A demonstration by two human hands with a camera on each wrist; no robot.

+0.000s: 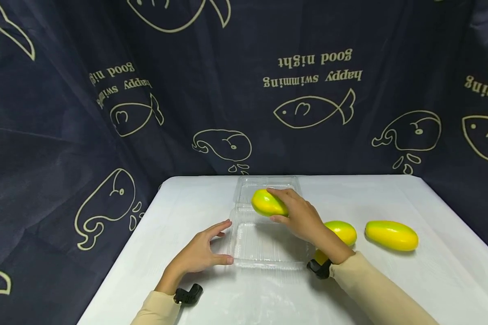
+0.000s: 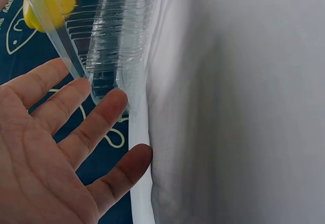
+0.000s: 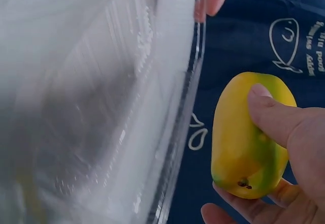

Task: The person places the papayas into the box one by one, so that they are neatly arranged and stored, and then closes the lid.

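Observation:
My right hand (image 1: 298,212) holds a yellow-green mango (image 1: 267,203) above a clear plastic clamshell box (image 1: 264,262). In the right wrist view the thumb lies along one side of the mango (image 3: 244,137) and fingers curl round the other. The box lies with its lid (image 1: 244,189) folded back, away from me. At the box's left edge is my left hand (image 1: 199,253), thumb and fingers spread apart, with nothing in its grasp. In the left wrist view its fingertips (image 2: 114,102) overlap the box wall (image 2: 76,56).
On the white table (image 1: 390,289), a mango-like yellow-green fruit (image 1: 343,231) sits partly behind my right forearm, with another bit of yellow (image 1: 320,257) beside the wrist. Farther right lies a longer yellow-green fruit (image 1: 391,235). A dark patterned cloth (image 1: 309,149) hangs behind the table.

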